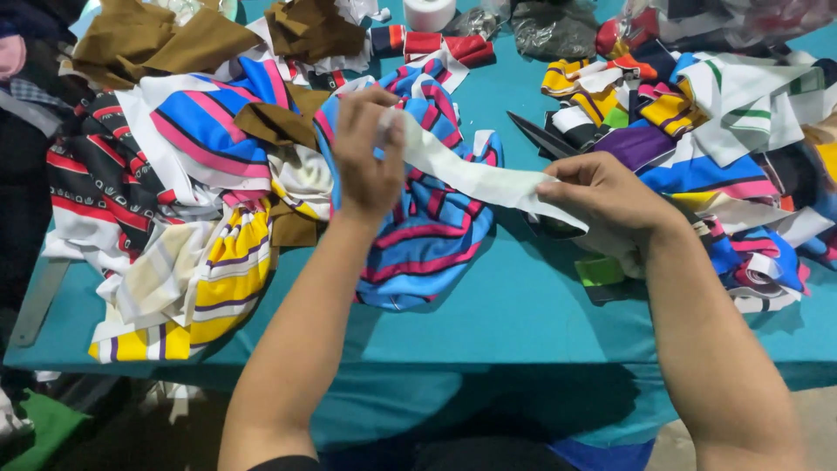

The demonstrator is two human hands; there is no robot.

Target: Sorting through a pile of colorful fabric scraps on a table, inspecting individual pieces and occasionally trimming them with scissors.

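- Left hand (366, 161) raised over the middle of the table (523, 305), fingers pinched on one end of a white fabric strip (475, 179).
- Right hand (602, 196) closed on the other end of the same strip, a little to the right and nearer.
- Strip stretched between both hands, sloping down toward the right, above the teal table.
- Under the strip and the left hand: a blue cloth with pink and red stripes (427, 235), lying crumpled.
- On the left: a heap of pieces, among them a yellow striped cloth (222, 283), a black and red patterned cloth (96, 183) and brown pieces (148, 39) farther away.
- On the right: another heap of mixed colourful scraps (715, 131), touching the right wrist.
- Just beyond the right hand: dark scissors (540, 138), lying on the table.
- At the far edge: a white roll (429, 13).
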